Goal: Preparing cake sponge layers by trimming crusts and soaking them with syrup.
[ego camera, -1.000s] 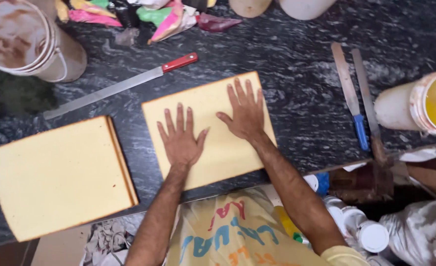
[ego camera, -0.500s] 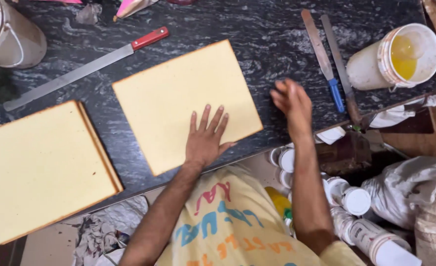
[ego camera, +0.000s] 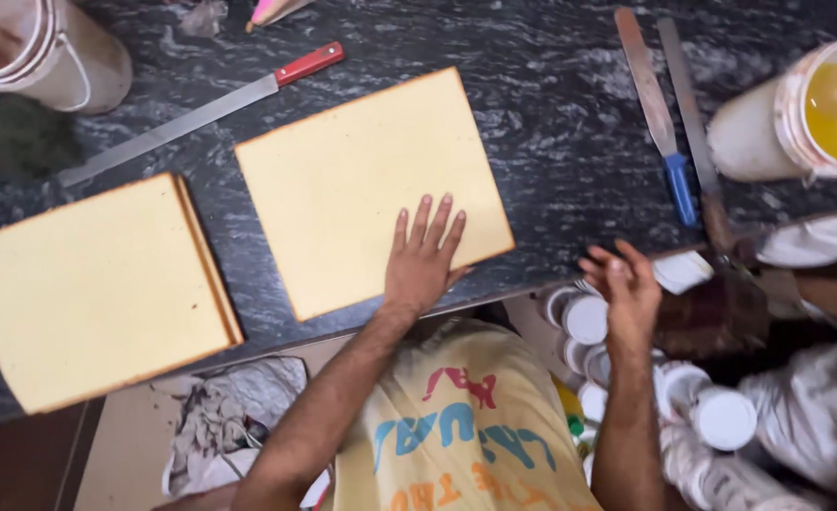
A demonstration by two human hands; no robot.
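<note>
A thin square yellow cake sheet [ego camera: 361, 180] lies flat on the dark marbled counter [ego camera: 551, 123]. My left hand [ego camera: 423, 257] rests palm down on its near right part, fingers spread. My right hand [ego camera: 626, 289] hangs past the counter's front edge, fingers loosely curled, holding nothing, above several white-lidded jars [ego camera: 589, 317]. A second, thicker stack of yellow cake sheets [ego camera: 92, 289] sits on the counter to the left.
A long knife with a red handle [ego camera: 201, 114] lies behind the sheets. Two palette knives [ego camera: 664, 123] lie at the right by a white bucket of yellow liquid [ego camera: 816, 114]. Another white bucket [ego camera: 30, 52] stands at the back left. Crumpled paper [ego camera: 238, 416] lies below the counter.
My right hand has come off the cake sheet, slid right and dropped below the counter's front edge. My left hand has stayed flat on the sheet. The camera view has shifted.
</note>
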